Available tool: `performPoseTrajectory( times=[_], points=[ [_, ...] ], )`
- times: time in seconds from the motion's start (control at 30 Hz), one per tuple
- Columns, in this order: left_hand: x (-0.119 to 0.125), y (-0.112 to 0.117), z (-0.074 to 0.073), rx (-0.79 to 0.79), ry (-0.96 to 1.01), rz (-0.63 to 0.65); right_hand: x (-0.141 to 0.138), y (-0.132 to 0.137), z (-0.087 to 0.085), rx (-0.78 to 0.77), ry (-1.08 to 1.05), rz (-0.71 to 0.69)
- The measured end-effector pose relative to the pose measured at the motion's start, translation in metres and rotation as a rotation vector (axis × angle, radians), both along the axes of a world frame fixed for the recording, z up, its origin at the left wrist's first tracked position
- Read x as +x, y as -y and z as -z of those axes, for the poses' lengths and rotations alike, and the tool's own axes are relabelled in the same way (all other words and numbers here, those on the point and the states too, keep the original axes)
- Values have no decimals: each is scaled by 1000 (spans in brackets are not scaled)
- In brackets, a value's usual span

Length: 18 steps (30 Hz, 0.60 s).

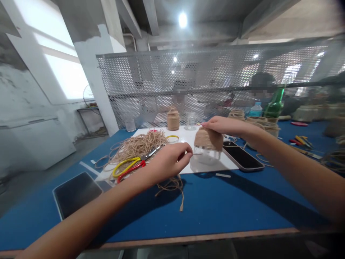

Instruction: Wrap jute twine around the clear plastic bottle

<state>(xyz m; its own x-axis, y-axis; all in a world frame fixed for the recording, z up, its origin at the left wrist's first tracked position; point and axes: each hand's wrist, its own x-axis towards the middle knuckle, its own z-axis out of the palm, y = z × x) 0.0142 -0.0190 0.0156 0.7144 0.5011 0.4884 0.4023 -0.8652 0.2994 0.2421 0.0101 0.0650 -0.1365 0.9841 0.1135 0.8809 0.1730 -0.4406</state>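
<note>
A glass jar point(207, 147) stands upside down on a white sheet point(205, 167), its upper part wound with jute twine. My right hand point(226, 126) rests on top of the jar, fingers laid flat over it. My left hand point(168, 161) is closed in a pinch on a strand of twine point(172, 185) just left of the jar, with a thin taut strand running from the fingertips to the jar. Loose twine hangs below that hand onto the blue table.
A heap of jute twine point(137, 145) and scissors with yellow and red handles point(129, 166) lie to the left. Phones lie at front left point(77, 192) and right of the jar point(242, 156). A wrapped jar point(173, 119), a clear jar point(191, 120), a green bottle point(275, 102) and a perforated screen point(215, 72) stand behind.
</note>
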Motion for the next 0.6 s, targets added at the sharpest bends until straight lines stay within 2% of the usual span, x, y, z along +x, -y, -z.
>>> performPoseTrajectory(
  times=[0.1,0.23,0.4,0.6],
  points=[
    [0,3,2,76,-42,19,-17,7,6,-23,60,-68],
    [2,-5,11,53,-78,6,-29,9,12,13,136,-123],
    [5,-14,14,35,-93,-1,-26,13,13,30,137,-172],
    [9,-18,15,57,-101,13,-17,20,17,-20,108,-267]
  ],
)
